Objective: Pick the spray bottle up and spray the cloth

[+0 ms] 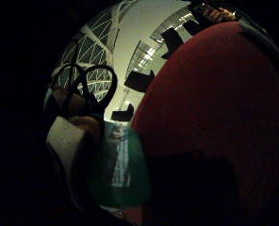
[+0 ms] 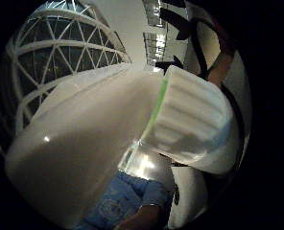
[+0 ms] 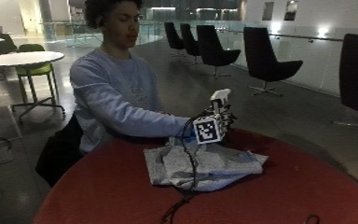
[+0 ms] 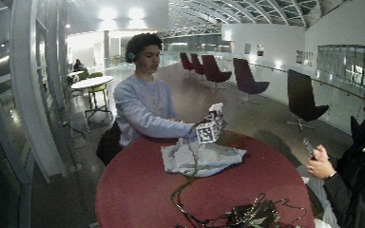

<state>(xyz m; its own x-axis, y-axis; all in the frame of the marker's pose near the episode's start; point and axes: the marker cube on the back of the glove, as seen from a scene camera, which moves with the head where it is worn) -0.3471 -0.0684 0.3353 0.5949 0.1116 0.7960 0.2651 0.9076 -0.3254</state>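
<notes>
In the outside view my gloved right hand (image 3: 224, 116) grips a spray bottle (image 3: 220, 96) upright, its white spray head sticking out above the fingers. The hand and bottle hover just above the far edge of a crumpled grey cloth (image 3: 197, 165), which lies on the round red table (image 3: 291, 186). The wide outside view shows the same: bottle (image 4: 215, 108) held over the cloth (image 4: 198, 159). Close against the palm are the bottle's white body (image 2: 84, 143) and ribbed collar (image 2: 190, 124). The little finger side view catches its green label (image 1: 118, 165) beside the red tabletop (image 1: 215, 103).
A black cable (image 3: 188, 186) trails from the hand across the cloth toward the table's near edge. A tangle of wires and a small device (image 4: 252, 216) sits at the front of the table. Black chairs (image 3: 266, 65) stand on the floor behind.
</notes>
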